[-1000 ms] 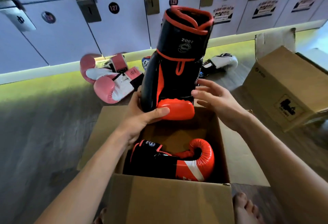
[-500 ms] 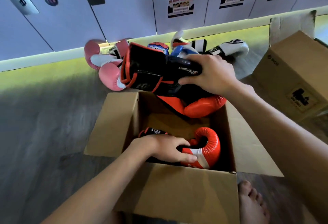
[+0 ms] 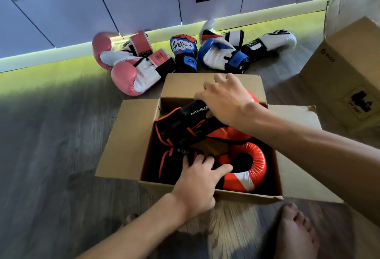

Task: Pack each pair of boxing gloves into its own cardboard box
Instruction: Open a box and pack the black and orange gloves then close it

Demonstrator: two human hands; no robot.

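Having hung above the rim, the second black-and-orange padded boxing glove (image 3: pixel 178 125) is now lowered into the brown cardboard box (image 3: pixel 127 135), gripped by curled right hand (image 3: pixel 224 102) fingers. The first glove (image 3: pixel 246 168) is pressed by the flat left hand (image 3: pixel 197 184); this pair is judged nearly packed.

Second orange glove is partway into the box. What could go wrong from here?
The upper glove, gripped by the right hand, lies tilted over the lower glove under the left hand; it may sit high and block the box flaps. The blue gloves and white gloves lie bunched together, so pairs might get mixed.
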